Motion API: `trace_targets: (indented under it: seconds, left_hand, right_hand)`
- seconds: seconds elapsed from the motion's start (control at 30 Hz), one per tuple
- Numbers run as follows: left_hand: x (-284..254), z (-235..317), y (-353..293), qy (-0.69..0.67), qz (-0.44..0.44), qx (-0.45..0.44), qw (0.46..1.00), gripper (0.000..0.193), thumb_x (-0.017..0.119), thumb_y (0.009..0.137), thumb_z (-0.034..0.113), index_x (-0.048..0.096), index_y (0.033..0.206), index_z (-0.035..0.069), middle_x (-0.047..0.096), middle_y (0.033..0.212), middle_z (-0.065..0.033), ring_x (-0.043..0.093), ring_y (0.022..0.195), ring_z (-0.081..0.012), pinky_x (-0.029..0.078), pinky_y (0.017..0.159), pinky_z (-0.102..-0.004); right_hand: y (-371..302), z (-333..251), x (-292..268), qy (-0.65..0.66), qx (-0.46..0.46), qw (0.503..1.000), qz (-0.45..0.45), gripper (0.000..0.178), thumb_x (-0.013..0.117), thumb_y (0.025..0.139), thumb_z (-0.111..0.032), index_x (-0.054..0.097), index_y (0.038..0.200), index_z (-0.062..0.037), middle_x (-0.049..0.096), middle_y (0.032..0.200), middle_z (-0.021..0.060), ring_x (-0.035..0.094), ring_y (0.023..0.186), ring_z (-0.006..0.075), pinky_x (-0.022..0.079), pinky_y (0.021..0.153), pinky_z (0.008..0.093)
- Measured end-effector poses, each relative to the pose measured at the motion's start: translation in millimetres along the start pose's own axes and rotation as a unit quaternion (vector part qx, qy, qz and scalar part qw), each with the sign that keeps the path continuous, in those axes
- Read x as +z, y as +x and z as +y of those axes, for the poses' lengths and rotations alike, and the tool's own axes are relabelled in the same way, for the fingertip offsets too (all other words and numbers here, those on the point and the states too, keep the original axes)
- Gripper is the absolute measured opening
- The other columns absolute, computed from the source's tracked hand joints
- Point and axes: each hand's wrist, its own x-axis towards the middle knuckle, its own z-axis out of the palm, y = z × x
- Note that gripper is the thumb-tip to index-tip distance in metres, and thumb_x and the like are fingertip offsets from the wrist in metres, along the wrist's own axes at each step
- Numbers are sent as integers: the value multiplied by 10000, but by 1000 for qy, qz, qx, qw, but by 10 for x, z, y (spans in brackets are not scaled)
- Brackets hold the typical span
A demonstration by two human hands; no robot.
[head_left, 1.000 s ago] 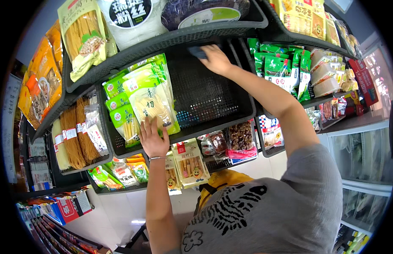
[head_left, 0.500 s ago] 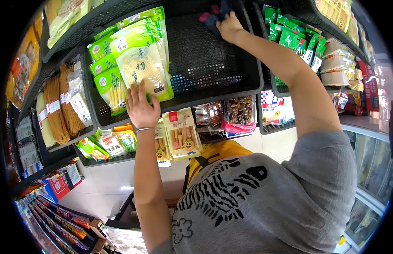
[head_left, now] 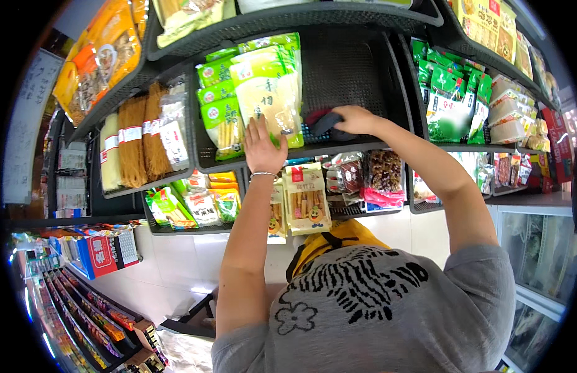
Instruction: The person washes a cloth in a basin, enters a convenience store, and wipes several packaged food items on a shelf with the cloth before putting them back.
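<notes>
right hand [head_left: 357, 119] moved lower, grip seemingly holding dark cloth [head_left: 329, 122]; left hand [head_left: 263, 148] flat on packets [head_left: 266, 102].

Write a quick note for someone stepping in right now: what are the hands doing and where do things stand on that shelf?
Left hand: flat, open, pressing the green-and-yellow packets back at the left of the black shelf basket.
Right hand: closed on a dark cloth, on the basket floor by its front edge.
Done: the basket's right part is bare of goods.
Left: probably wiping the rest; packets are not yet let go.
</notes>
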Motion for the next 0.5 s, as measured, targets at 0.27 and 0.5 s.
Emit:
trace_targets:
  seconds: [0.27,0.5]
  left_hand:
    - [-454,81,-40,-527,38,-113,842,361,512,895,173,433,1213,20,490,1195,-116,500,1047,-210,394,896,-328]
    - [-1294,296,-608,-474,-70,-20,878,511,510,890,317,362,1326,97,417,1277,-62,446,1129,-166,409,902,-319]
  right_hand:
    - [-998,-728,-607,616,60,782,69,374,601,842,-210,494,1145,-19,587,1069,51,554,959,132,429,859,277]
    - [-1137,-1530,-320,611,-20,790,-36,679,630,811,-333,333,1328,-8,452,1267,73,421,1156,168,329,970,311]
